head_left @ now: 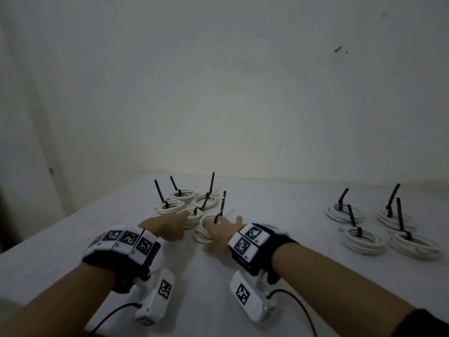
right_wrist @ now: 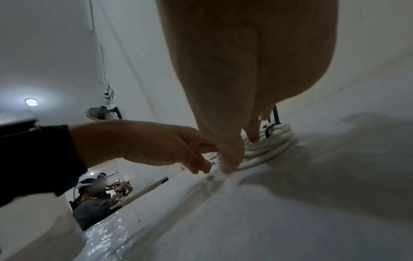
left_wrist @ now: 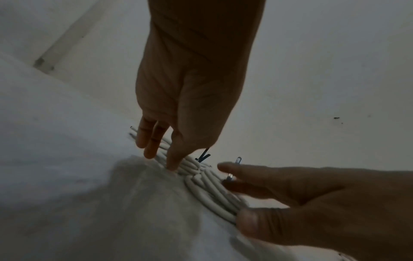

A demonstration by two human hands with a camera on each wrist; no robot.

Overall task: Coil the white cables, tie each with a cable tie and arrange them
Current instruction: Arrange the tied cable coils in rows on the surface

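Both hands are extended over a white-covered table (head_left: 279,210). The left hand (head_left: 167,227) reaches toward a cluster of five coiled white cables (head_left: 187,205), each bound with a black cable tie whose tail stands upright. In the left wrist view its fingers (left_wrist: 152,141) are extended, nearly straight, with the tips touching the strands of a coil; nothing is gripped. The right hand (head_left: 220,235) lies on the nearest coil (head_left: 202,231) of that cluster, just beside the left hand. Its fingers are spread and relaxed across the loops, the thumb at the near rim; a firm grip cannot be confirmed. This coil's black cable tie (head_left: 220,210) rises beside the right fingers. Four further tied coils (head_left: 379,229) lie grouped at the right side of the table, well apart from the hands. In the right wrist view another person (right_wrist: 93,197) is visible in the background.
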